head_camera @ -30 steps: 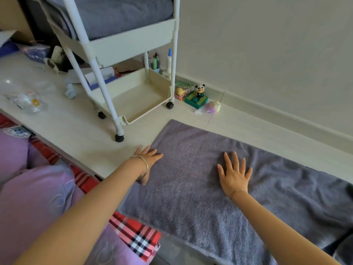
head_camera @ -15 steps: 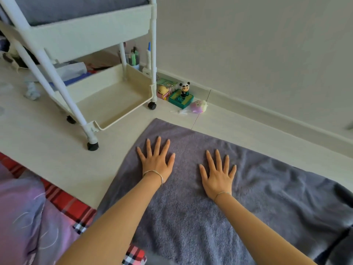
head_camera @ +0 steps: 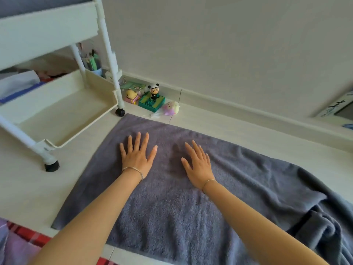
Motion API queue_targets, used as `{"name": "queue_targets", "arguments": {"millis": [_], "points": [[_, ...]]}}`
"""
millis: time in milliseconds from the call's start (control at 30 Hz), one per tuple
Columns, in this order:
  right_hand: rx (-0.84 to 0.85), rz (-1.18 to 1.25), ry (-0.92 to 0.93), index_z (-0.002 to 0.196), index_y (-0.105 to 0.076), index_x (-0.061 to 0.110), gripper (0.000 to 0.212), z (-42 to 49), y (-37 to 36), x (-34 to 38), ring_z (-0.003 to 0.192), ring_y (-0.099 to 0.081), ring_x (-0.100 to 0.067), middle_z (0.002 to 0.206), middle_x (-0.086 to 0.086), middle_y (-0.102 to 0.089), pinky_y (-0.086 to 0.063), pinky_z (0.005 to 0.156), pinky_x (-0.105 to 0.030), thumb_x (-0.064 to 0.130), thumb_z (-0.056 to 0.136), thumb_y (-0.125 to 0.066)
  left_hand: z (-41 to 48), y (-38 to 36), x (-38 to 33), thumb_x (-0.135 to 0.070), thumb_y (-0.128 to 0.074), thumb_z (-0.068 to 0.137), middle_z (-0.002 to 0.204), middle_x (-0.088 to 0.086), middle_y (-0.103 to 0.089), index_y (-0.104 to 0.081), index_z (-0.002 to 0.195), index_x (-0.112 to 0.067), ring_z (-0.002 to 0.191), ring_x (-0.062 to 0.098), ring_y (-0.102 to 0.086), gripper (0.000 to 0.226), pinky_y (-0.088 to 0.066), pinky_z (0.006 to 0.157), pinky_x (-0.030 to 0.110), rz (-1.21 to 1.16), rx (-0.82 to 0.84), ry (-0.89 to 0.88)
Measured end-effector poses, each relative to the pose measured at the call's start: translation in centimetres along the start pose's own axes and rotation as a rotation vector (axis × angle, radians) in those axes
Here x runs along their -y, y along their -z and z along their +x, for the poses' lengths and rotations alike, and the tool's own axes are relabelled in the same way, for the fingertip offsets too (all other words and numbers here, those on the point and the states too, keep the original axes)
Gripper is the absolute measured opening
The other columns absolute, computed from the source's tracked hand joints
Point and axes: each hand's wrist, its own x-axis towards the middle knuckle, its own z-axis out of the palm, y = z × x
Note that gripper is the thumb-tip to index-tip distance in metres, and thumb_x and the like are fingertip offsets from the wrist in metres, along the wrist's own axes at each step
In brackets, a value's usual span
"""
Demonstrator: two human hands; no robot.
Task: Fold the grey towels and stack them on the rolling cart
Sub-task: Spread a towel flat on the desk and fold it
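Flat on towel (head_camera: 172, 211): left hand (head_camera: 136, 159), right hand (head_camera: 198, 166); box (head_camera: 333, 108) print illegible

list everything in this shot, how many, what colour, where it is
spread towel: 1, grey, flat on the floor
bunched towel: 1, darker grey, floor at right
rolling cart: 1, cream, upper left
cloth in cart: 1, grey, upper tray
panda figure: 1, black and white, on a green base by the wall
yellow toy: 1, yellow and pink, left of the panda
plush toy: 1, purple and pale yellow, right of the panda
pen cup: 1, pale, behind the cart
plaid cloth: 1, red, bottom left
box: 1, white, right edge
left hand: flat on the spread towel
right hand: fingers straight, on the spread towel
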Motion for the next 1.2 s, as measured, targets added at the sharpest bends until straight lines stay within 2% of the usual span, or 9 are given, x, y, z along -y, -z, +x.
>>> {"name": "queue_targets", "arguments": {"millis": [100, 333, 433, 500, 567, 733, 933, 1100, 1200], "points": [[-0.103, 0.092, -0.006, 0.146, -0.026, 0.027, 0.050, -2.4, 3.7, -3.3, 0.146, -0.009, -0.017, 0.158, 0.007, -0.012, -0.008, 0.119, -0.037, 0.035, 0.099, -0.041, -2.4, -0.7, -6.5, -0.071, 0.019, 0.073, 0.158, -0.004, 0.011, 0.009, 0.148, -0.032, 0.146, 0.022, 0.011, 0.085, 0.011, 0.114, 0.048, -0.103, 0.008, -0.191], [-0.291, 0.138, -0.164, 0.139, -0.041, 0.022, 0.052, -9.3, 14.0, -14.6, 0.137, -0.033, -0.021, 0.152, 0.003, -0.030, -0.027, 0.114, -0.039, 0.031, 0.091, -0.059, -7.9, -2.7, -24.4, -0.075, 0.036, 0.053, 0.158, -0.005, 0.007, -0.001, 0.150, -0.030, 0.146, 0.018, 0.008, 0.113, 0.008, 0.117, 0.043, -0.257, 0.140, -0.550], [-0.332, 0.168, -0.203, 0.137, -0.042, 0.022, 0.054, -13.1, 18.0, -19.5, 0.136, -0.035, -0.020, 0.149, 0.001, -0.034, -0.030, 0.113, -0.042, 0.034, 0.088, -0.061, -10.4, -2.5, -30.4, -0.074, 0.024, 0.065, 0.159, -0.007, 0.005, 0.000, 0.149, -0.031, 0.146, 0.015, 0.008, 0.098, 0.009, 0.116, 0.041, -0.286, 0.220, -0.639], [-0.327, 0.183, -0.280, 0.138, -0.042, 0.022, 0.054, -15.7, 20.2, -22.8, 0.136, -0.034, -0.019, 0.148, 0.000, -0.036, -0.027, 0.114, -0.038, 0.035, 0.088, -0.060, -11.5, -2.6, -33.5, -0.063, 0.000, 0.088, 0.159, -0.006, 0.003, -0.004, 0.150, -0.030, 0.146, 0.015, 0.006, 0.069, 0.008, 0.117, 0.040, -0.271, 0.273, -0.658], [-0.332, 0.202, -0.373, 0.137, -0.043, 0.019, 0.054, -18.3, 22.0, -26.5, 0.135, -0.035, -0.020, 0.146, -0.003, -0.038, -0.026, 0.114, -0.035, 0.034, 0.088, -0.062, -12.5, -2.9, -36.4, -0.051, -0.015, 0.098, 0.159, -0.005, -0.001, -0.009, 0.150, -0.028, 0.146, 0.016, 0.003, 0.057, 0.005, 0.118, 0.041, -0.240, 0.293, -0.688], [-0.265, 0.263, -0.578, 0.132, -0.049, 0.014, 0.052, -23.6, 23.6, -34.6, 0.138, -0.030, -0.023, 0.148, -0.009, -0.033, -0.021, 0.113, -0.031, 0.032, 0.086, -0.066, -14.6, -4.5, -41.9, -0.052, -0.018, 0.098, 0.158, -0.004, -0.010, -0.015, 0.149, -0.026, 0.146, 0.017, -0.005, 0.057, 0.000, 0.119, 0.042, -0.186, 0.339, -0.756], [-0.202, 0.265, -0.686, 0.134, -0.047, 0.013, 0.060, -28.3, 23.6, -41.7, 0.138, -0.031, -0.025, 0.148, -0.010, -0.034, -0.023, 0.113, -0.035, 0.037, 0.083, -0.068, -16.0, -6.5, -48.0, -0.052, -0.019, 0.098, 0.158, -0.004, -0.011, -0.018, 0.148, -0.025, 0.146, 0.016, -0.006, 0.057, -0.001, 0.119, 0.041, -0.104, 0.346, -0.787], [-0.153, 0.141, -0.668, 0.133, -0.046, 0.019, 0.066, -30.3, 23.7, -45.7, 0.129, -0.041, -0.025, 0.140, -0.006, -0.043, -0.033, 0.108, -0.038, 0.047, 0.079, -0.069, -16.8, -8.7, -52.9, -0.050, -0.019, 0.099, 0.157, -0.002, -0.016, -0.020, 0.148, -0.022, 0.145, 0.020, -0.008, 0.057, -0.003, 0.119, 0.041, -0.006, 0.353, -0.813], [-0.127, 0.044, -0.625, 0.124, -0.050, 0.026, 0.061, -30.9, 24.0, -47.2, 0.116, -0.043, -0.023, 0.121, 0.000, -0.053, -0.037, 0.098, -0.034, 0.052, 0.074, -0.072, -17.6, -10.1, -55.2, -0.050, -0.020, 0.099, 0.157, -0.002, -0.018, -0.020, 0.148, -0.020, 0.145, 0.021, -0.010, 0.057, -0.005, 0.118, 0.042, 0.053, 0.362, -0.846]]}}
